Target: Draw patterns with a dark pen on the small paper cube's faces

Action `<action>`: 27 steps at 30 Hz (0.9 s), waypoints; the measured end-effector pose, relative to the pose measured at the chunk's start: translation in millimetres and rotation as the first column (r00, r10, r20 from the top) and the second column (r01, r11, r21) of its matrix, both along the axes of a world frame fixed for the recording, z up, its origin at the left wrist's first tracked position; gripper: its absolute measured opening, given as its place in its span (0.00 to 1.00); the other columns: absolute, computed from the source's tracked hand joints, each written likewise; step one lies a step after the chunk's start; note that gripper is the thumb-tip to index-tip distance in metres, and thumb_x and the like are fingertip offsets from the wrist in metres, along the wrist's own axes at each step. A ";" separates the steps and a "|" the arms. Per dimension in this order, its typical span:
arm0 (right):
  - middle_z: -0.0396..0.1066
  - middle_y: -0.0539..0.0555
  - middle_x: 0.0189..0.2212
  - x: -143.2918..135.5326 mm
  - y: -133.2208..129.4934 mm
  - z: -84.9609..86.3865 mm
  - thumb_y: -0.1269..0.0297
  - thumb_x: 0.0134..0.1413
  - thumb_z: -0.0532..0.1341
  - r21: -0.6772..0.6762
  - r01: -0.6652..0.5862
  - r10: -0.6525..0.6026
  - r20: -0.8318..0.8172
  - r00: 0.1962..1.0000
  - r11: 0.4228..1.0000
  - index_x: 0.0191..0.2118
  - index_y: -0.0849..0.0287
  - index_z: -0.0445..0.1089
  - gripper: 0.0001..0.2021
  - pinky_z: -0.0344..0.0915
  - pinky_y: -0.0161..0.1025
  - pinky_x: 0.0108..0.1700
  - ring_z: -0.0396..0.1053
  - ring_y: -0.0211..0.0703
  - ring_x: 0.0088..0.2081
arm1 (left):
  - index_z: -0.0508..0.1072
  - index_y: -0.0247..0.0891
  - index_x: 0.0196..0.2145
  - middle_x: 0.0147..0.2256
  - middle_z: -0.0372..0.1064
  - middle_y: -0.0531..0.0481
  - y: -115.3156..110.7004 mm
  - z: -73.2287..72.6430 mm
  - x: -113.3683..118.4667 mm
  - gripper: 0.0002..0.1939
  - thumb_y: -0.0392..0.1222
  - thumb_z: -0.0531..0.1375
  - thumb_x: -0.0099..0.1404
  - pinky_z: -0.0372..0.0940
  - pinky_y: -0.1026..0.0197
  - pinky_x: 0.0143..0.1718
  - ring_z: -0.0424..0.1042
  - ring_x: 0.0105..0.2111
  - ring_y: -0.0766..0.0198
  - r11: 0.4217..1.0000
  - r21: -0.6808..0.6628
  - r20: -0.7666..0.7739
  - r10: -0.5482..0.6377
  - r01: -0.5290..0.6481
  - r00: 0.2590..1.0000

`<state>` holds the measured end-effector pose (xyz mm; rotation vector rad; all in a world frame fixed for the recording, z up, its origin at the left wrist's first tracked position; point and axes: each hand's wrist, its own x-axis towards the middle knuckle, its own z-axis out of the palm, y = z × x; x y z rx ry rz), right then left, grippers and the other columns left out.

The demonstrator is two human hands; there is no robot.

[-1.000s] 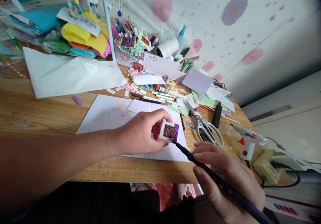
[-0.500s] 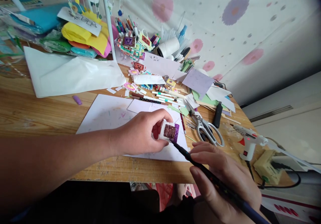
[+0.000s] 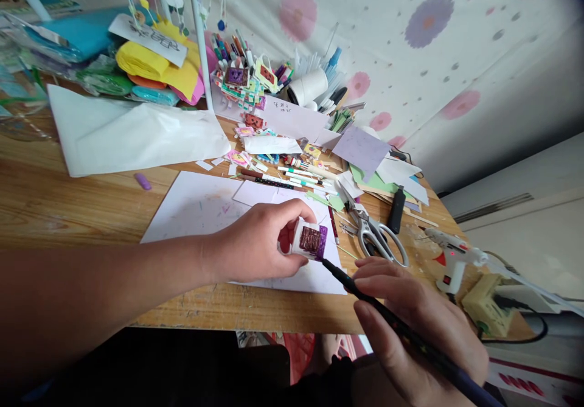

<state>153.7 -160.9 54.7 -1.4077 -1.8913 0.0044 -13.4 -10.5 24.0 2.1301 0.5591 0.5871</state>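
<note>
Between the thumb and fingers of my left hand (image 3: 258, 243) is a small white paper piece (image 3: 310, 239), its face coloured with a dark brown square and a purple band along the right edge. My right hand (image 3: 410, 316) grips a dark marker pen (image 3: 378, 306), whose tip meets the lower right corner of the paper piece at the purple band. Under my left hand lies a large white sheet (image 3: 182, 212) with faint colour marks. Several pens (image 3: 274, 180) lie just beyond, along with a smaller blank paper (image 3: 253, 192).
To the right are scissors (image 3: 376, 236), a black tool (image 3: 396, 209), a glue gun (image 3: 456, 255) and a power strip (image 3: 488, 306). Behind stand pen holders (image 3: 310, 84) and paper scraps. A white bag (image 3: 132, 136) and a purple cap (image 3: 143, 181) lie left on the wooden table (image 3: 91, 212).
The pen tip has slid right along the paper piece's lower edge to its corner. My right hand has shifted slightly right; my left hand keeps its hold, with the whole view moved a little.
</note>
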 end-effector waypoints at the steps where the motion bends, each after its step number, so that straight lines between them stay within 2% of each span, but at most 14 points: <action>1: 0.75 0.53 0.33 -0.3 0.6 -0.6 0.75 0.50 0.63 -0.002 -0.022 0.022 -0.001 1.000 1.000 0.40 0.60 0.69 0.10 0.71 0.35 0.43 0.74 0.41 0.39 | 0.66 0.37 0.40 0.26 0.66 0.57 -0.1 -0.2 0.1 0.18 0.36 0.62 0.50 0.61 0.65 0.28 0.66 0.25 0.68 1.000 0.005 -0.003 0.004 -0.003 1.000; 4: 0.75 0.53 0.33 -2.1 3.8 -3.3 0.75 0.49 0.63 -0.027 -0.069 0.069 0.004 0.998 0.997 0.41 0.60 0.69 0.12 0.71 0.36 0.44 0.74 0.40 0.38 | 0.67 0.37 0.41 0.26 0.67 0.56 -0.5 -1.0 0.7 0.18 0.36 0.61 0.50 0.61 0.65 0.28 0.67 0.25 0.67 1.000 0.027 -0.012 0.014 -0.014 1.000; 11: 0.75 0.53 0.35 -5.8 9.3 -5.6 0.74 0.49 0.63 -0.047 -0.073 0.073 -0.014 0.997 0.996 0.42 0.59 0.68 0.12 0.70 0.35 0.42 0.74 0.39 0.39 | 0.68 0.36 0.41 0.26 0.68 0.56 -1.0 -1.5 0.4 0.18 0.36 0.60 0.51 0.61 0.65 0.28 0.67 0.25 0.67 0.999 0.044 0.004 0.015 -0.015 1.000; 22: 0.75 0.52 0.31 0.3 0.4 -1.0 0.74 0.49 0.63 -0.009 0.040 -0.040 -0.004 0.999 0.999 0.40 0.56 0.70 0.12 0.74 0.42 0.40 0.76 0.46 0.36 | 0.67 0.38 0.40 0.25 0.66 0.58 0.2 0.6 -0.2 0.17 0.36 0.62 0.50 0.61 0.65 0.27 0.66 0.24 0.68 0.999 0.033 0.001 0.013 -0.013 1.000; 27: 0.76 0.53 0.33 -2.4 5.4 -1.8 0.74 0.48 0.64 -0.037 -0.045 0.046 0.023 0.999 0.998 0.41 0.58 0.69 0.12 0.73 0.39 0.41 0.75 0.43 0.37 | 0.67 0.37 0.41 0.26 0.67 0.56 0.0 0.1 0.8 0.18 0.36 0.61 0.50 0.61 0.65 0.28 0.67 0.25 0.67 0.999 0.043 -0.013 0.018 -0.017 1.000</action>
